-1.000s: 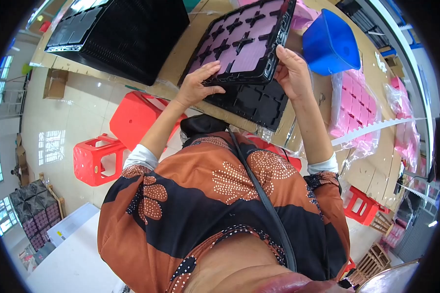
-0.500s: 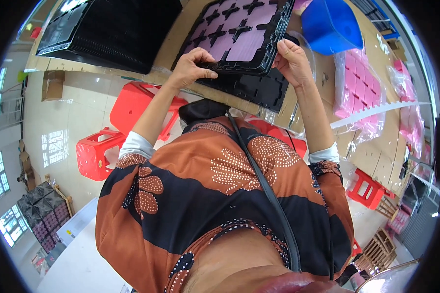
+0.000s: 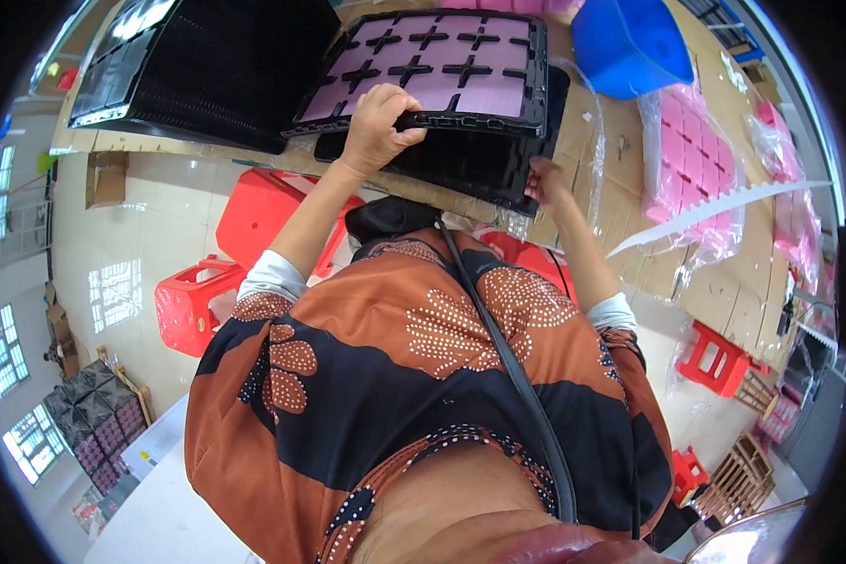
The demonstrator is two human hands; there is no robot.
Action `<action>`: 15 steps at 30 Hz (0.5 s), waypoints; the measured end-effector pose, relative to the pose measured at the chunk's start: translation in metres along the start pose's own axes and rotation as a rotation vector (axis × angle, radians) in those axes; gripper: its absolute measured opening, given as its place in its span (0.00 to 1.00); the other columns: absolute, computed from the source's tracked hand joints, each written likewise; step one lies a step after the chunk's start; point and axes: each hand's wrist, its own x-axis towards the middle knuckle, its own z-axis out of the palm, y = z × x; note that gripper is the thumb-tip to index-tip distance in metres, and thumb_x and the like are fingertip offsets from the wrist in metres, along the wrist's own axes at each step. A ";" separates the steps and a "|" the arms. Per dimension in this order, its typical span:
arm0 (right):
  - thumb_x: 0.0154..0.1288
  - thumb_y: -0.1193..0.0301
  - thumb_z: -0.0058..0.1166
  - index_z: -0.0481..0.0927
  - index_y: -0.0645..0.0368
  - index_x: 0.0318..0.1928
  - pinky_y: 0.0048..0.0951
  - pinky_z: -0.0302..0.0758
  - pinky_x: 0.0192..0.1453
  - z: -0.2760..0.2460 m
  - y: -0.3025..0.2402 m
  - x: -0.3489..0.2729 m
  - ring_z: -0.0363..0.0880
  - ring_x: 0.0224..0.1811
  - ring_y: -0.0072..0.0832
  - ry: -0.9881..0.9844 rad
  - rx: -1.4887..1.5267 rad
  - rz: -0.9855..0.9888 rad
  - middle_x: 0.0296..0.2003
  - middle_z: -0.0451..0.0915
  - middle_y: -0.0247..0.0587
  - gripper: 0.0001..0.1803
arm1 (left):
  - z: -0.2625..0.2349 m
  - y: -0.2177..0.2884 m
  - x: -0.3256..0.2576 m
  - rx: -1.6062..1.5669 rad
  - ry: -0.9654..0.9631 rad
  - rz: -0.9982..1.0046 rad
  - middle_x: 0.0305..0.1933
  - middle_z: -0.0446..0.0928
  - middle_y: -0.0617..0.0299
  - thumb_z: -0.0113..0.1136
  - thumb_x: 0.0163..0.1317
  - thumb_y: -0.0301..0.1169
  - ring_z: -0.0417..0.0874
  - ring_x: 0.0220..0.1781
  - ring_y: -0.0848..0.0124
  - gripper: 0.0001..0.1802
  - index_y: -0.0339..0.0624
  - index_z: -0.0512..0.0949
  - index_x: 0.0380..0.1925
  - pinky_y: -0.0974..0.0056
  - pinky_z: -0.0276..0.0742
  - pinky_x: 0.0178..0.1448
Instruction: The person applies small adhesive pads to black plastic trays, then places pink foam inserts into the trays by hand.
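My left hand is closed on the near edge of a black plastic tray, which is tilted up. Purple-pink sheeting shows between the tray's black cross-shaped dividers. Beneath it lies a second, lower black tray, partly hidden by the raised one. At the lower tray's near right corner, my right hand has its fingers curled against the edge, slightly blurred.
A tall stack of black trays stands at the left of the cardboard-covered table. Toward the right are a blue bin, pink blocks in clear plastic and a white toothed strip. Red stools stand below the table.
My right hand has let go of the upper tray's right side and moved down to the lower tray's corner. The upper tray has swung left and turned straighter, with my left hand still on it.
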 end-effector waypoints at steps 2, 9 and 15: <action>0.58 0.67 0.46 0.71 0.54 0.31 0.25 0.74 0.25 -0.011 0.016 0.013 0.72 0.23 0.21 0.075 -0.108 -0.008 0.22 0.71 0.32 0.06 | -0.006 -0.003 0.010 0.030 0.062 0.010 0.27 0.70 0.62 0.63 0.37 0.33 0.72 0.32 0.62 0.12 0.43 0.73 0.23 0.61 0.66 0.37; 0.58 0.64 0.50 0.72 0.67 0.45 0.32 0.69 0.49 0.029 0.010 -0.001 0.74 0.45 0.38 0.338 -1.130 -0.963 0.42 0.74 0.53 0.20 | -0.060 -0.001 0.063 0.069 0.507 0.016 0.24 0.69 0.59 0.68 0.41 0.28 0.71 0.27 0.66 0.13 0.40 0.72 0.22 0.67 0.67 0.31; 0.63 0.59 0.46 0.49 0.68 0.63 0.28 0.59 0.60 0.112 -0.024 0.005 0.61 0.61 0.36 -0.275 -0.413 -0.386 0.60 0.60 0.49 0.36 | -0.094 0.020 0.094 -0.714 0.840 -0.454 0.22 0.65 0.74 0.65 0.51 0.37 0.61 0.23 0.87 0.14 0.42 0.71 0.21 0.78 0.58 0.26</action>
